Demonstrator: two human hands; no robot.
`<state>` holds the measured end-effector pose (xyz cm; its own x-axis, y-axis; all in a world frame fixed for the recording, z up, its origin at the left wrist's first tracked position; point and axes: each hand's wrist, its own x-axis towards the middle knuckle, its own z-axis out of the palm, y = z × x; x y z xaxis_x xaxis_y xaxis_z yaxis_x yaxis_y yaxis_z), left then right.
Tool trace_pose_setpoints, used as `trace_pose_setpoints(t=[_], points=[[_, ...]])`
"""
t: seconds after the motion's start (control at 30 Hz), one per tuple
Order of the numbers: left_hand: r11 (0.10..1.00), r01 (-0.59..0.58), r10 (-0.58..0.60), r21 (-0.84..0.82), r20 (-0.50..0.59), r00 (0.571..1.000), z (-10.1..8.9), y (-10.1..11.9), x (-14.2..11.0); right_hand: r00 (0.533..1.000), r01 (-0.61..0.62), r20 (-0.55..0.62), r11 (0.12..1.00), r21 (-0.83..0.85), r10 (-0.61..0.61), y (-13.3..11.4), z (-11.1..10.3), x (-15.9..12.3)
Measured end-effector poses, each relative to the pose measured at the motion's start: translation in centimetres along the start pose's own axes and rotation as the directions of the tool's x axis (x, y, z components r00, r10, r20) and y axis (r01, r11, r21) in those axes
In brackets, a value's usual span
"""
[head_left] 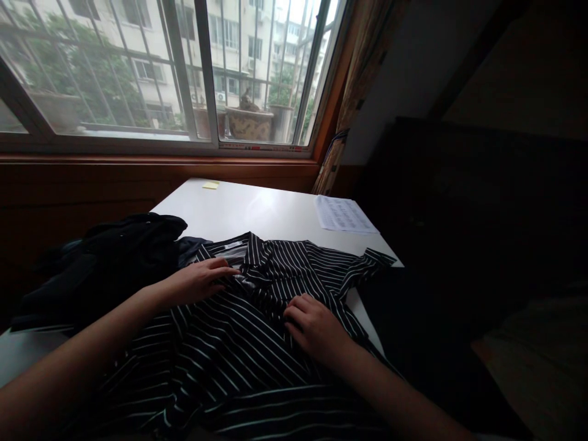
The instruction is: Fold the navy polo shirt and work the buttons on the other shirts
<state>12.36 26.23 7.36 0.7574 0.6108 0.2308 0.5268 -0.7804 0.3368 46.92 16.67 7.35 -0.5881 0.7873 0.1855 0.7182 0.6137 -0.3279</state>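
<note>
A black shirt with white stripes lies spread and wrinkled over the table, its collar toward the window and a short sleeve out to the right. My left hand rests on the shirt just below the collar opening, fingers stretched toward the right. Further right and nearer to me, my right hand has its fingers curled onto the front of the shirt, gripping the cloth near the middle. The fabric right under its fingertips is hidden.
Dark folded clothes are heaped at the table's left side. Printed sheets lie at the far right of the white table, a yellow sticky note at its far edge. Behind stand a barred window and a curtain.
</note>
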Motion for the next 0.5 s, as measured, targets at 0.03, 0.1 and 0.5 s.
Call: trace_pose_setpoints(t=[0.03, 0.1, 0.5], points=[[1.0, 0.006, -0.006, -0.013, -0.005, 1.0, -0.4, 1.1, 0.2, 1.0, -0.017, 0.0, 1.0, 0.007, 0.017, 0.3, 0.0, 0.1], [0.999, -0.015, 0.014, -0.038, -0.017, 1.0, -0.8, 3.6, 0.6, 0.998, -0.069, -0.009, 0.994, 0.081, 0.069, 1.1, -0.3, 0.3], [0.933, -0.314, 0.352, -0.174, 0.266, 0.898, 6.4, 17.7, 0.3, 0.979, -0.182, 0.155, 0.912, 0.367, 0.134, 4.8, -2.2, 1.0]])
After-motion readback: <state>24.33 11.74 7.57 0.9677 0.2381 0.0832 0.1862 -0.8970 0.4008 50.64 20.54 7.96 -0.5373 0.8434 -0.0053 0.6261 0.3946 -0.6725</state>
